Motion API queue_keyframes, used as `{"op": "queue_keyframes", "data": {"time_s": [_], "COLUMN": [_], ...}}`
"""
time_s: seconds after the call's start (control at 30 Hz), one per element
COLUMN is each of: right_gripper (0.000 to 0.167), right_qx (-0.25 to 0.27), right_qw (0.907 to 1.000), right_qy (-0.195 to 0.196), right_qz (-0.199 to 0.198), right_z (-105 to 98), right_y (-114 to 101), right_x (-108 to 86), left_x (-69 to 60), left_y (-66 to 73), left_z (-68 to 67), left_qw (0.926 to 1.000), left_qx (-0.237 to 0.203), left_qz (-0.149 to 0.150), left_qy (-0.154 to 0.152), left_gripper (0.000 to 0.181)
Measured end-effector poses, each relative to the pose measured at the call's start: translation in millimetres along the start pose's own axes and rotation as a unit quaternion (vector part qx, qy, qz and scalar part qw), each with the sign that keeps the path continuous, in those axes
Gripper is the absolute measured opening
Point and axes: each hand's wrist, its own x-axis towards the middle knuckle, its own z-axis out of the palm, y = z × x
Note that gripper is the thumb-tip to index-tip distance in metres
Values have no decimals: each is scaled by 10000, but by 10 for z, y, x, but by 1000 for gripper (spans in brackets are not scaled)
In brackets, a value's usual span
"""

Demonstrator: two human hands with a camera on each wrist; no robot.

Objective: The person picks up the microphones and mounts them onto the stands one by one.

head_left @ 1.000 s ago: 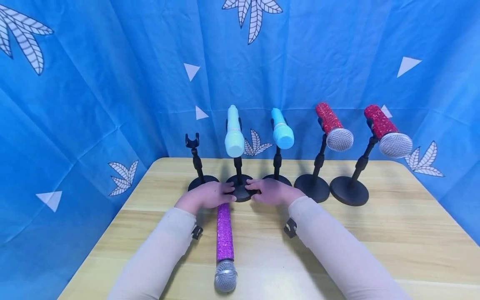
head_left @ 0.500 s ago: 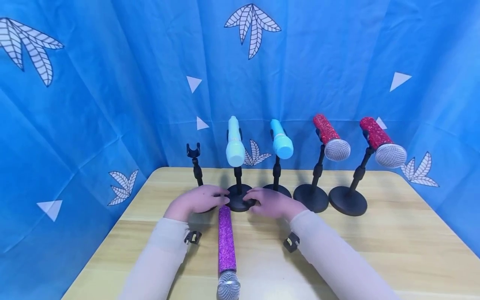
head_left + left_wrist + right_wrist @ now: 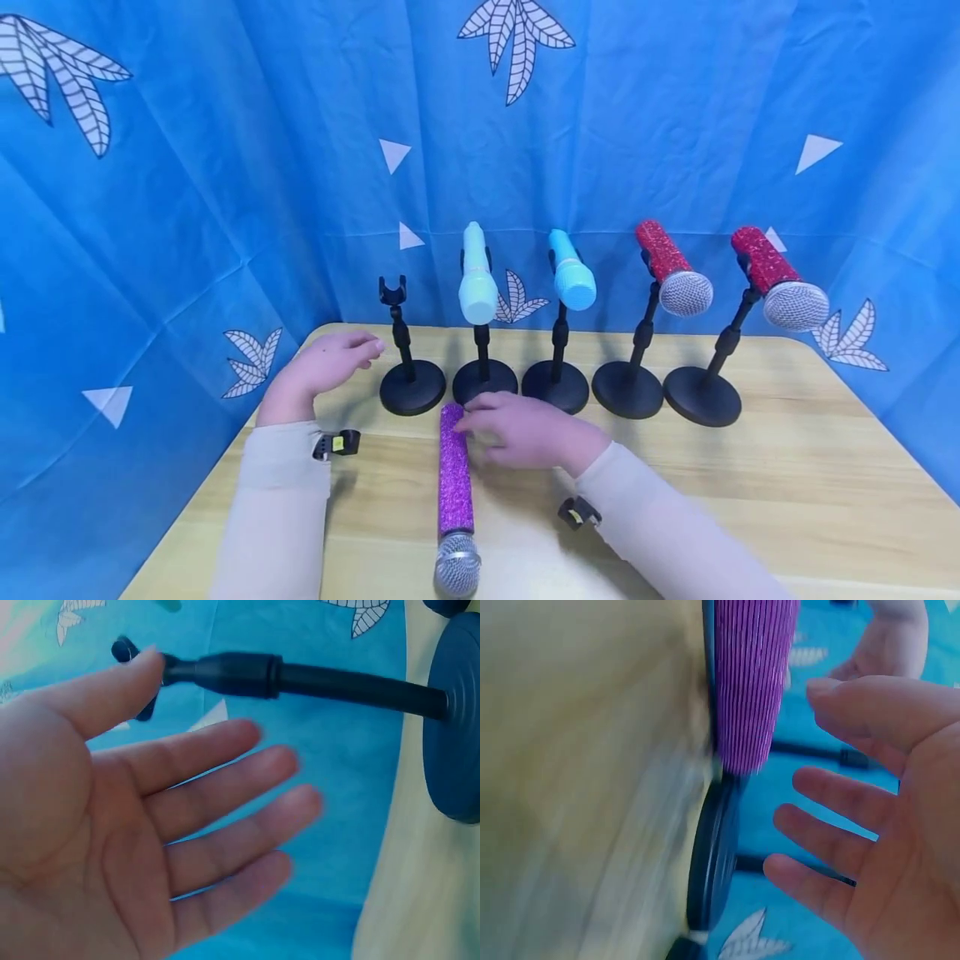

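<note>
My left hand [image 3: 327,367] hovers left of the bare black microphone stand [image 3: 412,387]; in the left wrist view its fingers [image 3: 225,802] are extended and hold nothing. A purple glittery microphone [image 3: 454,475] with a silver mesh head lies on the table, head toward me. My right hand [image 3: 528,429] is just right of its handle end. In the right wrist view a small gap shows between that hand and the purple handle [image 3: 754,682], and the fingers [image 3: 832,795] are loosely spread.
Further stands in the row carry a pale mint microphone [image 3: 477,279], a light blue microphone [image 3: 572,275] and two red glittery microphones [image 3: 663,258]. Behind the wooden table [image 3: 795,492] hangs a blue curtain [image 3: 637,100].
Both hands have left the base of the mint microphone's stand. My left hand has moved left past the bare stand; my right hand has come nearer, beside the purple microphone.
</note>
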Motion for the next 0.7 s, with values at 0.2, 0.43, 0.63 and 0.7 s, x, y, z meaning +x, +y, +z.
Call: {"op": "queue_keyframes", "data": {"time_s": [0.2, 0.43, 0.63, 0.7], "right_gripper": [54, 55, 51, 51], "right_qx": [-667, -1075, -1141, -1167], "right_qw": [9969, 9910, 9885, 9875], "right_qy": [-13, 122, 373, 396], "right_qz": [-406, -791, -924, -988], "right_z": [106, 177, 195, 212], "right_y": [-227, -306, -304, -307], "right_x": [94, 129, 138, 139], "left_x": [106, 212, 280, 288], "left_y": [-77, -12, 75, 96], "left_z": [63, 255, 346, 367], "left_qw": [9936, 9861, 9812, 9793], "left_qx": [-405, -887, -1020, -1041], "left_qz": [1, -48, 54, 58], "left_qy": [1057, 1404, 1639, 1738], "left_gripper": [59, 59, 45, 41]}}
